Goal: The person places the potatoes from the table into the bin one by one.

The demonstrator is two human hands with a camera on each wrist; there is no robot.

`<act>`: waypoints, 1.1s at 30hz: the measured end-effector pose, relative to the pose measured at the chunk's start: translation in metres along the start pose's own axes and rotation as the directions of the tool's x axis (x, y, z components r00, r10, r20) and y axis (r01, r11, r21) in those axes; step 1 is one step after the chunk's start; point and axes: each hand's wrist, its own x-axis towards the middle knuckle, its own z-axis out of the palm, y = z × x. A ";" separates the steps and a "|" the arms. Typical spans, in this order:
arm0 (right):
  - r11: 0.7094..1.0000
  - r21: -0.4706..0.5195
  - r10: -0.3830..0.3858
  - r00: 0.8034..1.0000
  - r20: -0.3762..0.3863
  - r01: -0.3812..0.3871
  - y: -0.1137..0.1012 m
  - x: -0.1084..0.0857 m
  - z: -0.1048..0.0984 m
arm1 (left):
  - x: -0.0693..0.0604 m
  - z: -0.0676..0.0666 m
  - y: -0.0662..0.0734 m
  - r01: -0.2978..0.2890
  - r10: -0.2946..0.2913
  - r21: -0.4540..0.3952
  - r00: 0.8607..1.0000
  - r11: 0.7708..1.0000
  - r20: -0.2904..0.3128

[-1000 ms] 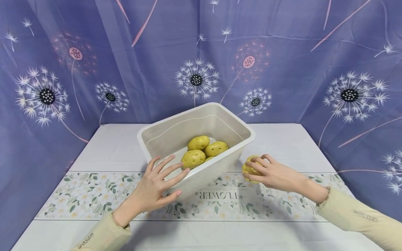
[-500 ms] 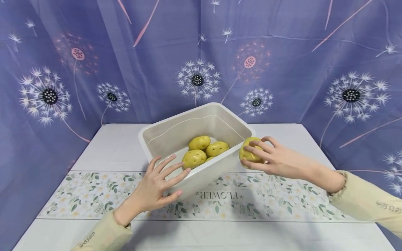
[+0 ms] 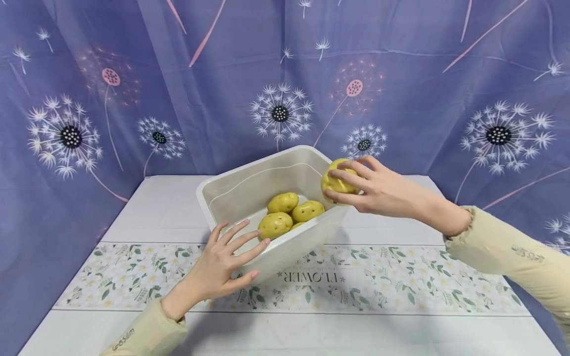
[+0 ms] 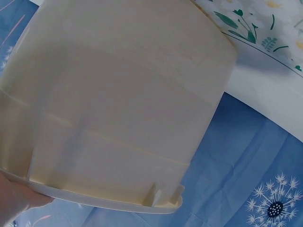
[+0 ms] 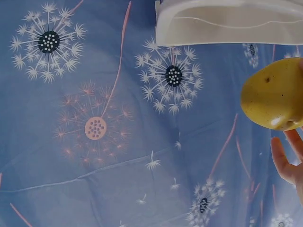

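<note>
My right hand (image 3: 387,190) grips a yellow potato (image 3: 337,180) from above with curled fingers, at the right end of a deep off-white plastic bin (image 3: 271,163). In the right wrist view the potato (image 5: 272,94) shows a smooth dimpled skin, with some fingers below it. Inside the bin lie several more potatoes (image 3: 275,226), one mostly hidden by the near wall. My left hand (image 3: 218,267) rests on the bin's near-left corner, fingers spread and fairly straight over the rim. The left wrist view shows the bin's outer wall (image 4: 118,104) and part of that hand (image 4: 21,198) at the rim.
The bin stands at an angle on a white tablecloth (image 3: 285,331) with a floral printed band (image 3: 147,277). A purple curtain (image 3: 222,89) with dandelion prints hangs behind and at both sides of the table.
My right hand has lifted the potato off the table and carried it up and leftward to the bin's right end. My left hand stays at the bin's corner.
</note>
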 end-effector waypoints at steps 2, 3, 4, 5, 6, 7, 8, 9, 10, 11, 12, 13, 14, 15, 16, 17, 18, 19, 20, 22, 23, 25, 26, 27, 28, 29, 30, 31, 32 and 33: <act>1.000 0.010 0.012 1.000 0.015 -0.012 0.007 0.005 0.004 | 0.000 0.000 0.000 -0.002 0.002 -0.002 1.000 1.000 0.006; 1.000 0.015 0.018 1.000 0.023 -0.019 0.011 0.008 0.006 | 0.000 0.000 0.000 -0.001 0.001 -0.002 1.000 1.000 0.011; 0.999 0.022 0.027 0.999 0.032 -0.028 0.015 0.010 0.009 | 0.000 0.000 0.000 0.000 0.000 -0.001 1.000 1.000 0.017; 0.999 0.031 0.038 0.998 0.042 -0.039 0.019 0.011 0.011 | 0.000 -0.001 0.000 0.001 -0.001 -0.001 1.000 1.000 0.022; 0.998 0.036 0.046 0.998 0.050 -0.048 0.023 0.013 0.014 | 0.000 -0.001 0.000 0.002 -0.003 0.002 1.000 1.000 0.028; 0.997 0.042 0.055 0.997 0.057 -0.057 0.027 0.015 0.016 | 0.000 -0.001 0.000 0.003 -0.004 0.004 0.999 1.000 0.032; 0.997 0.048 0.062 0.996 0.063 -0.065 0.030 0.017 0.019 | 0.001 -0.001 0.001 0.005 -0.005 0.005 0.999 1.000 0.036; 0.996 0.053 0.069 0.995 0.066 -0.073 0.033 0.020 0.021 | 0.001 -0.001 0.001 0.005 -0.005 0.007 0.999 1.000 0.038; 0.995 0.054 0.076 0.995 0.069 -0.079 0.036 0.022 0.024 | 0.001 -0.001 0.001 0.005 -0.005 0.007 0.999 1.000 0.039; 0.995 0.053 0.082 0.994 0.074 -0.086 0.039 0.024 0.027 | 0.001 -0.001 0.001 0.005 -0.005 0.009 0.999 1.000 0.041; 0.994 0.055 0.087 0.993 0.078 -0.092 0.041 0.026 0.029 | 0.001 -0.001 0.001 0.004 -0.004 0.011 0.999 1.000 0.042; 0.994 0.056 0.093 0.992 0.087 -0.098 0.043 0.029 0.031 | 0.002 -0.001 0.002 0.003 -0.004 0.011 0.999 1.000 0.043; 0.993 0.058 0.100 0.990 0.098 -0.106 0.045 0.031 0.034 | 0.002 -0.001 0.001 0.002 -0.003 0.011 0.999 1.000 0.043; 0.992 0.060 0.107 0.988 0.110 -0.114 0.047 0.033 0.036 | 0.002 -0.001 0.001 0.002 -0.002 0.011 0.999 1.000 0.045; 0.991 0.060 0.116 0.986 0.123 -0.124 0.048 0.036 0.038 | 0.002 -0.001 0.001 0.003 -0.003 0.009 0.999 1.000 0.047; 0.989 0.063 0.125 0.983 0.136 -0.134 0.049 0.038 0.041 | 0.002 -0.001 0.001 0.003 -0.003 0.009 0.999 1.000 0.049; 0.987 0.069 0.133 0.980 0.146 -0.145 0.051 0.041 0.043 | 0.001 -0.001 0.000 0.002 -0.003 0.008 0.999 1.000 0.049; 0.985 0.072 0.143 0.977 0.159 -0.156 0.052 0.043 0.046 | 0.001 -0.001 0.000 0.003 -0.004 0.005 0.999 1.000 0.048; 0.982 0.083 0.152 0.974 0.167 -0.167 0.053 0.046 0.050 | 0.001 -0.001 0.000 0.005 -0.005 0.003 0.999 1.000 0.048; 0.977 0.105 0.165 0.969 0.186 -0.187 0.055 0.052 0.057 | 0.001 -0.002 -0.001 0.007 -0.007 0.001 0.999 1.000 0.044; 0.974 0.115 0.169 0.966 0.197 -0.194 0.056 0.054 0.061 | 0.001 -0.002 -0.001 0.007 -0.007 0.001 0.999 1.000 0.041; 0.969 0.132 0.176 0.959 0.223 -0.208 0.058 0.059 0.069 | 0.000 -0.002 -0.001 0.009 -0.009 0.000 0.999 1.000 0.037; 0.967 0.138 0.178 0.955 0.237 -0.214 0.058 0.061 0.073 | 0.000 -0.002 0.000 0.009 -0.009 0.001 0.999 1.000 0.034; 0.966 0.139 0.179 0.951 0.251 -0.219 0.059 0.063 0.077 | 0.000 -0.002 0.000 0.008 -0.008 0.002 1.000 1.000 0.028; 0.965 0.137 0.182 0.947 0.264 -0.223 0.059 0.064 0.080 | 0.000 -0.002 0.000 0.007 -0.007 0.001 1.000 1.000 0.023; 0.965 0.133 0.183 0.943 0.278 -0.226 0.060 0.065 0.084 | 0.000 -0.002 0.000 0.006 -0.006 0.000 1.000 1.000 0.019; 0.964 0.130 0.185 0.939 0.291 -0.230 0.060 0.066 0.087 | 0.000 -0.002 0.000 0.005 -0.005 0.000 1.000 1.000 0.015; 0.964 0.125 0.186 0.934 0.306 -0.233 0.061 0.066 0.091 | 0.000 -0.002 0.000 0.003 -0.003 -0.001 1.000 1.000 0.010; 0.964 0.121 0.186 0.929 0.320 -0.235 0.061 0.067 0.094 | 0.000 -0.002 0.000 0.000 0.000 -0.002 1.000 1.000 0.003; 0.963 0.121 0.188 0.924 0.332 -0.239 0.061 0.067 0.096 | 0.001 -0.002 0.000 -0.001 0.001 -0.003 1.000 1.000 0.001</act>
